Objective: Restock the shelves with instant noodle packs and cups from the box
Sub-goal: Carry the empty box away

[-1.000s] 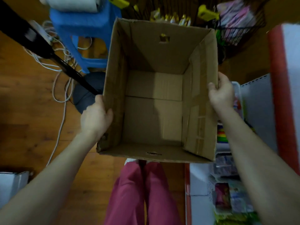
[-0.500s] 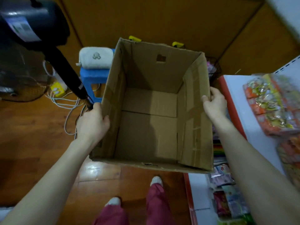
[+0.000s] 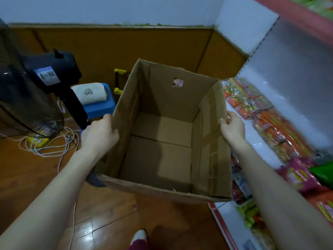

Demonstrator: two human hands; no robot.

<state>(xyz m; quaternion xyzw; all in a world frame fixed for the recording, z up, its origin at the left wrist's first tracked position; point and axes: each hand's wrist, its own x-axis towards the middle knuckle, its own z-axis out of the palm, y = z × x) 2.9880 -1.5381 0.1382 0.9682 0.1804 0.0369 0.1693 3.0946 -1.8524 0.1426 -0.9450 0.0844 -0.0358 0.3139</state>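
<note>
An open brown cardboard box [image 3: 162, 159] hangs in front of me above the wooden floor, and nothing lies inside it. My left hand [image 3: 100, 135] grips its left wall, thumb over the rim. On the opposite side my right hand [image 3: 233, 129] holds the top edge of the right wall, thumb inside. Orange and red instant noodle packs [image 3: 266, 123] lie in rows on the white shelf [image 3: 255, 141] to the right of the box. More packs [image 3: 295, 175], pink and orange, sit nearer to me on that shelf.
A black standing fan [image 3: 36, 91] rises at the left, with coiled white cables [image 3: 54, 147] on the floor below it. A blue stool [image 3: 100, 107] carries a folded white towel [image 3: 90, 93] behind the box. Lower shelves [image 3: 239, 222] with goods lie at the bottom right.
The box has risen with both hands still gripping its walls. My view has tilted up, so the wall, the fan head and the stocked shelf have come into sight.
</note>
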